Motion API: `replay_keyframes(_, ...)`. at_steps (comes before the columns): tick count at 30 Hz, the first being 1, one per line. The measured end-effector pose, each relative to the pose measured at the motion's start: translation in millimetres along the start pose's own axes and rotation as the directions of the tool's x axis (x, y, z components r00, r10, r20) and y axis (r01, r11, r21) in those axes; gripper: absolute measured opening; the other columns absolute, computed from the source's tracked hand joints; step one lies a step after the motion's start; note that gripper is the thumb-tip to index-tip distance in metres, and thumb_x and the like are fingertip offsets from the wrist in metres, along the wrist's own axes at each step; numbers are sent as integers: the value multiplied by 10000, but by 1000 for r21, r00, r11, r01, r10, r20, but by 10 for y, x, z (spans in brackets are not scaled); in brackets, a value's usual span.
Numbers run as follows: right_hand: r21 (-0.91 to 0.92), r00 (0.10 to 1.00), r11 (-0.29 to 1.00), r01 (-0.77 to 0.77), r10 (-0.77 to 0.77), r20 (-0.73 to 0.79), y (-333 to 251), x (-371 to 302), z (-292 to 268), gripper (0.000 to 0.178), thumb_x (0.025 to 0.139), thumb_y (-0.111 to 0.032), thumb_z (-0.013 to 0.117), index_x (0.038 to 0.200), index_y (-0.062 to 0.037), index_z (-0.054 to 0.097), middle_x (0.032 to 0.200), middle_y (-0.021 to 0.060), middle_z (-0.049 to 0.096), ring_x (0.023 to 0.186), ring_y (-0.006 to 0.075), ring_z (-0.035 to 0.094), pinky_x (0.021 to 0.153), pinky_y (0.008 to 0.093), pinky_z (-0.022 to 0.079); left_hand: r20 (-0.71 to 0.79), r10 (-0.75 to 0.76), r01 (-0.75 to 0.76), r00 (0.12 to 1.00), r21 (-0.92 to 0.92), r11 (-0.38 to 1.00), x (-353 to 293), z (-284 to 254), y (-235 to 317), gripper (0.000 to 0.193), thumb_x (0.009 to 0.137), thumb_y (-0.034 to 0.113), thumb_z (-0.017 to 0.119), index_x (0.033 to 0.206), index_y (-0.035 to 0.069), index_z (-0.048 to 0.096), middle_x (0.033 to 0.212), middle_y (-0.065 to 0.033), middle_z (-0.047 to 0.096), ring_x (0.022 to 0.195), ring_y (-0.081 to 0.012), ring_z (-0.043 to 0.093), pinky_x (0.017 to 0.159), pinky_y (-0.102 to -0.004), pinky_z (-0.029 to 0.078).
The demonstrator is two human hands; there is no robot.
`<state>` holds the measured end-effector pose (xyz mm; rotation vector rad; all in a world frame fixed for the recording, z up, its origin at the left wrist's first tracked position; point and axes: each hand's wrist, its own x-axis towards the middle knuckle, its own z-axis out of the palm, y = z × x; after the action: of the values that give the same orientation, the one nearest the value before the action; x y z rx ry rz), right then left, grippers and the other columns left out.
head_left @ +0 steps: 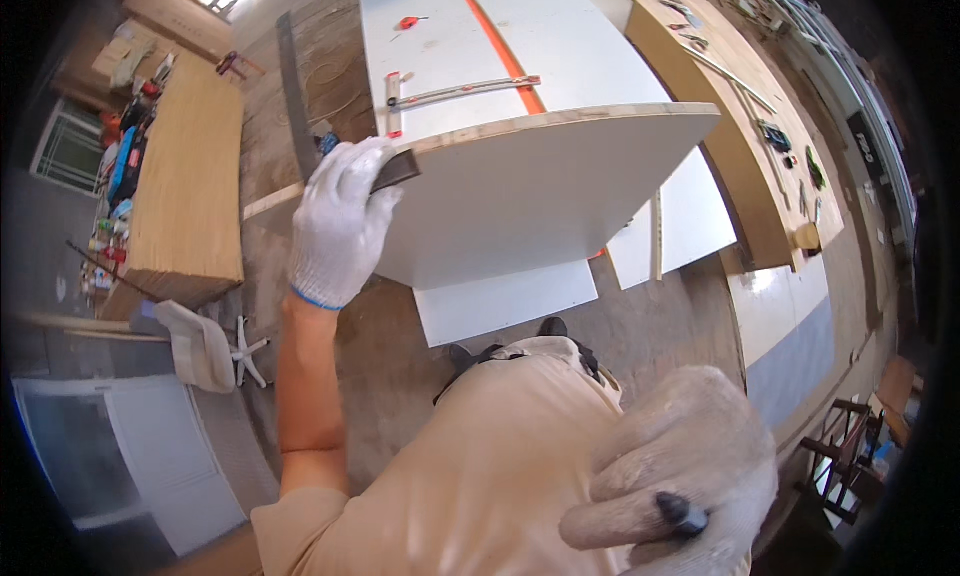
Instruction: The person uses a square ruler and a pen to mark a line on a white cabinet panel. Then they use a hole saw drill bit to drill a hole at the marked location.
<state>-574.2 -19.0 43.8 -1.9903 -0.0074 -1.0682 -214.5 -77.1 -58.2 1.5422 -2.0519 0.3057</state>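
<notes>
My left hand (345, 211), in a white knit glove, grips a dark flat metal piece (398, 171) at the left corner of an upright white panel (540, 186). A long dark strip (290, 86) runs up behind that hand; whether both are one carpenter's square I cannot tell. Close to my body at the lower right, my right hand (690, 456) wears a greyish glove. Its fingers are curled round a slim tool with a dark rounded end (682, 514), the rest of it hidden.
Behind the panel's edge lies a white board (430, 51) with an orange strip (500, 46), an L-shaped ruler (460, 92) and a small red tool (409, 23). A wooden bench (715, 96) with tools stands right, stacked boards (190, 166) and a chair (200, 346) left.
</notes>
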Motion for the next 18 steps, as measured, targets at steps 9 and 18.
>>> replay_keyframes(9, -328, 799, 914, -237, -9, -601, 867, -900, -658, 318, 1192, -239, 623, 1367, 13, 704, 824, 122, 774, 647, 171, 721, 575, 318, 559, 61, -54, 57, 997, -36, 998, -64, -12, 89, 547, 983, -1, 805, 1515, 53, 693, 1526, -144, 734, 1467, -413, 646, 1253, -514, 516)
replay_keyframes(18, -299, 622, 779, -552, 146, -769, 1307, -1419, -1499, 277, 1176, -118, 670, 1431, -16, 715, 1001, 130, 850, 802, 149, 793, 753, 309, 647, 180, -131, 145, 975, -64, 987, -126, -145, 191, 555, 1007, -55, 741, 1550, 24, 659, 1607, -175, 681, 1557, -409, 583, 1315, -499, 460)
